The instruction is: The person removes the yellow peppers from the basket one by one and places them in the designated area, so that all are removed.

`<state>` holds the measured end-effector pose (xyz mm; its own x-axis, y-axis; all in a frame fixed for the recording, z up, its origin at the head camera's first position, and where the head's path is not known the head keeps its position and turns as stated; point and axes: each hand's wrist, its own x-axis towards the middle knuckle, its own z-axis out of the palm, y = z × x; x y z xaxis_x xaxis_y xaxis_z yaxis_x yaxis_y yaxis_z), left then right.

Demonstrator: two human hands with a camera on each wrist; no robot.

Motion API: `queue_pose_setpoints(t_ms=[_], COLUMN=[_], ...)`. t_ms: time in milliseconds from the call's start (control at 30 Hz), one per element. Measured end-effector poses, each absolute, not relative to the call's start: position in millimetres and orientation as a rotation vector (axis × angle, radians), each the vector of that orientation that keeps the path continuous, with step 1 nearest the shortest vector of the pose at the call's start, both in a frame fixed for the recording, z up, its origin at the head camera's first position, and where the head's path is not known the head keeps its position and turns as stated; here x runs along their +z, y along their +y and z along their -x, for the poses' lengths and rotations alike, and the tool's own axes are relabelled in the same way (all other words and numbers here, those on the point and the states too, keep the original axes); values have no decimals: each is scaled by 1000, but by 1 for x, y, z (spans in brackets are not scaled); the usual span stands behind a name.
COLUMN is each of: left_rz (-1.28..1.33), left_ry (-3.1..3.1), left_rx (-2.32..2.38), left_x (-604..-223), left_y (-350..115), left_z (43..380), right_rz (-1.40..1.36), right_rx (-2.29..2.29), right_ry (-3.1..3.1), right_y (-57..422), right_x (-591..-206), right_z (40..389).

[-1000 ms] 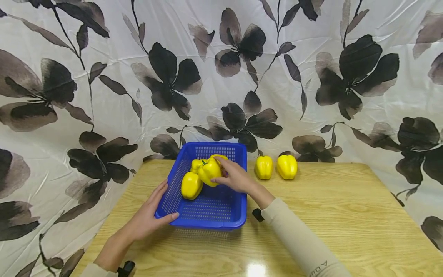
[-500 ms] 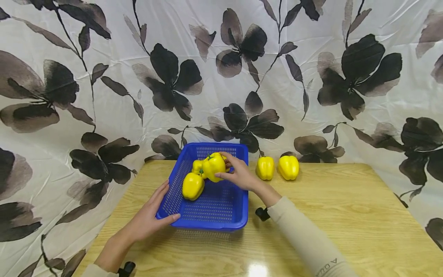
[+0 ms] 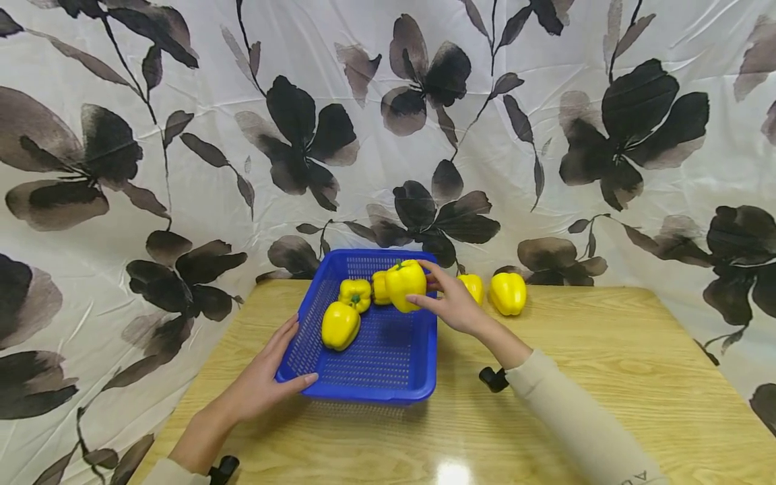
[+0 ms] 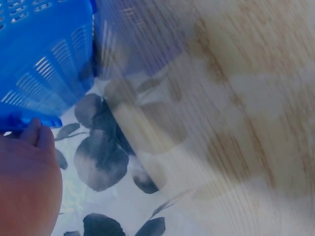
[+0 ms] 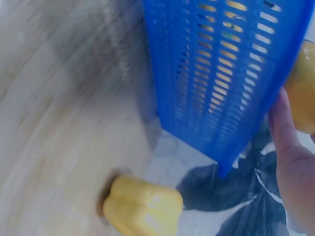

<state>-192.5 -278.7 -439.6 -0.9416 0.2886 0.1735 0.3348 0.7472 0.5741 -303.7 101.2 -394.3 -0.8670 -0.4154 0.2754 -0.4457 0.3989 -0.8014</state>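
Observation:
A yellow bell pepper (image 3: 405, 285) is held between the thumb and fingers of my right hand (image 3: 451, 302), over the right side of the blue basket (image 3: 370, 393). Inside the basket, a yellow bell pepper (image 3: 341, 326) lies at the left, another bell pepper (image 3: 355, 294) touches it, and a third bell pepper (image 3: 379, 288) is partly hidden behind the held one. My left hand (image 3: 261, 377) rests on the basket's front left corner with fingers extended and the thumb over the rim. In the right wrist view, the held pepper (image 5: 302, 93) shows beyond the basket wall (image 5: 211, 73).
Two more yellow bell peppers stand on the wooden table (image 3: 576, 377) right of the basket: a near bell pepper (image 3: 473, 286), partly behind my right hand, and a farther bell pepper (image 3: 508, 294). A floral cloth (image 3: 364, 168) hangs behind the table's back edge.
My right hand has lifted the bell pepper from among the others and carried it right, toward the basket's right rim. The left hand and the basket stay in place.

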Motion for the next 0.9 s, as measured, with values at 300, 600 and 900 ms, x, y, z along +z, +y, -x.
queue_pose_setpoints(t_ms=[300,600,900], left_rz=[525,519,509], left_ry=[-2858,-2859,-2866], left_rx=[-961,-972,-981], left_x=[-440,-441,-439], left_y=[-278,-276,-277], left_z=[194,193,193], right_rz=[-743,-683,-664], right_rx=[1507,1595,1538], right_ry=[-2637,-2647,-2656], right_y=[132,163,199], right_x=[-385,-392,-400], right_z=[297,292,289])
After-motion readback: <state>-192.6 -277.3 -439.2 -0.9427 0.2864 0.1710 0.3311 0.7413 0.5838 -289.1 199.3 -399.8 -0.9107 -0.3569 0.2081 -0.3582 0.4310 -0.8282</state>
